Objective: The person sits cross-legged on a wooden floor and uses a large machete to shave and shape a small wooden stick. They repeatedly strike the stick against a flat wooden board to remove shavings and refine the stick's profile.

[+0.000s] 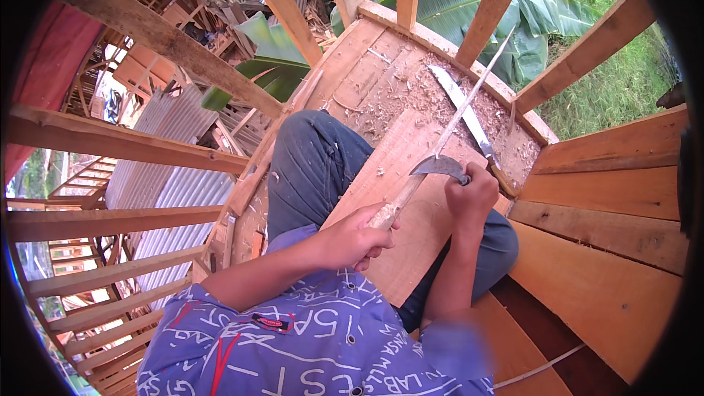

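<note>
A long, pale, partly peeled wooden stick runs from my left hand up and away to the right, tapering toward its far end. My left fingers wrap round its thick near end. In my right hand is a small knife with a curved dark blade, its handle mostly hidden by my fist. The blade lies across the stick, touching it a little beyond my left hand. Under the stick, a wide wooden board slopes across my lap between my bent knees.
A machete with a wooden handle lies on the floor right of the stick, among scattered wood shavings. Wooden railing posts stand ahead and to the left. Stacked planks form the right side. Banana leaves and grass show outside.
</note>
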The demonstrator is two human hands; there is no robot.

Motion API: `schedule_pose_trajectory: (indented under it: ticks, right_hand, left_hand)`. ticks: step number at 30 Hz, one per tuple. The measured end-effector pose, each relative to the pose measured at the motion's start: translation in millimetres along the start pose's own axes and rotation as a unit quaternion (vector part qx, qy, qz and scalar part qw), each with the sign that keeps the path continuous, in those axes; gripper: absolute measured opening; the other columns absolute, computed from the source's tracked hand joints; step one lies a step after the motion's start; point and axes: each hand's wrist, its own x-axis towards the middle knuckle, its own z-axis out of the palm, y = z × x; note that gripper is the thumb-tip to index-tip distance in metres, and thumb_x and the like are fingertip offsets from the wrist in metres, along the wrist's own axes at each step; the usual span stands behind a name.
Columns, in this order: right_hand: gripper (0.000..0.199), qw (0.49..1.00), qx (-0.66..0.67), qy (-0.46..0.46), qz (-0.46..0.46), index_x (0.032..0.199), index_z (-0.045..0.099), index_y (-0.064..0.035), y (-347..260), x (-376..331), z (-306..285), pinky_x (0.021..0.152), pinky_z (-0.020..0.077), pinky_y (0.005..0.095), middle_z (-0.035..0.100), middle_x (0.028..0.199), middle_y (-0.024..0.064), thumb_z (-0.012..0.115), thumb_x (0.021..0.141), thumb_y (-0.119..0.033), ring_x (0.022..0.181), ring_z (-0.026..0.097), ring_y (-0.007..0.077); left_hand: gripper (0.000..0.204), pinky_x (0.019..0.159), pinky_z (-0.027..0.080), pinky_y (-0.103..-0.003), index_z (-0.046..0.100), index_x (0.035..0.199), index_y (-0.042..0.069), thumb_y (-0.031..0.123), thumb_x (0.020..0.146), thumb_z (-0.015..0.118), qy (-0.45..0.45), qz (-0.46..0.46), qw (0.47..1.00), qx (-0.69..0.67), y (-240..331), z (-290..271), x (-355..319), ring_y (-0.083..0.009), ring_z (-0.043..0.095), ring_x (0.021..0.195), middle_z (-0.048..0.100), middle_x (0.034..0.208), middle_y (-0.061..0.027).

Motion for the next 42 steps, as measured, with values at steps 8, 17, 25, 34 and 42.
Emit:
schedule_pose_trajectory:
  ticks: [8, 17, 25, 34, 42]
  right_hand:
    - [0.019, 0.998, 0.007, -0.069, 0.010, 0.061, 0.060, -0.0029, 2.8, 0.8, 1.4, 0.052, 0.0432, 0.0436, 0.056, 0.056, 0.0183, 0.067, 0.069, -0.019, 0.056, 0.058, 0.0378]
    - [0.024, 0.912, 0.272, -0.299, -0.072, 0.100, 0.056, -0.0006, -33.7, -14.0, -34.0, 0.055, 0.0422, 0.0337, 0.054, 0.065, 0.0106, 0.066, 0.084, -0.016, 0.056, 0.054, 0.0220]
    - [0.018, 0.887, 0.345, -0.296, -0.078, 0.101, 0.063, 0.0018, -11.0, -4.4, -38.5, 0.052, 0.0367, 0.0247, 0.053, 0.066, 0.0041, 0.065, 0.085, -0.006, 0.056, 0.046, 0.0085]
    - [0.016, 0.880, 0.365, -0.297, -0.062, 0.100, 0.066, 0.0001, -20.8, -8.3, -40.5, 0.050, 0.0294, 0.0205, 0.051, 0.065, -0.0045, 0.064, 0.085, -0.005, 0.055, 0.039, 0.0018]
    - [0.022, 0.877, 0.361, -0.312, -0.059, 0.099, 0.066, 0.0032, -16.8, -6.6, -44.9, 0.047, 0.0340, 0.0231, 0.054, 0.060, 0.0016, 0.071, 0.081, -0.009, 0.053, 0.044, 0.0046]
  left_hand:
    - [0.034, 0.044, 0.041, -0.028, 0.044, 0.114, 0.002, 0.014, 0.084, 0.055, -0.004, -0.013, 0.999, -0.046, 0.6, -3.6, 3.4, -0.0103, 0.045, 0.055, 0.044, 0.070, -0.0027]
    - [0.028, 0.045, 0.044, -0.028, 0.046, 0.108, 0.004, 0.011, 0.083, 0.056, -0.033, 0.009, 0.995, -0.093, 30.6, -40.1, -6.5, -0.0094, 0.047, 0.059, 0.046, 0.074, -0.0009]
    - [0.037, 0.043, 0.045, -0.026, 0.045, 0.109, 0.000, 0.010, 0.077, 0.060, -0.074, -0.005, 0.995, -0.064, 35.8, -49.6, -15.3, -0.0079, 0.047, 0.059, 0.047, 0.075, 0.0001]
    - [0.029, 0.045, 0.046, -0.028, 0.046, 0.104, 0.004, 0.012, 0.079, 0.058, -0.058, -0.014, 0.998, -0.019, 31.8, -45.2, -12.5, -0.0091, 0.048, 0.059, 0.046, 0.075, -0.0014]
    - [0.030, 0.046, 0.050, -0.030, 0.045, 0.104, 0.003, 0.012, 0.079, 0.058, -0.057, -0.021, 0.998, -0.013, 33.2, -43.6, -13.6, -0.0082, 0.048, 0.058, 0.045, 0.074, -0.0010]
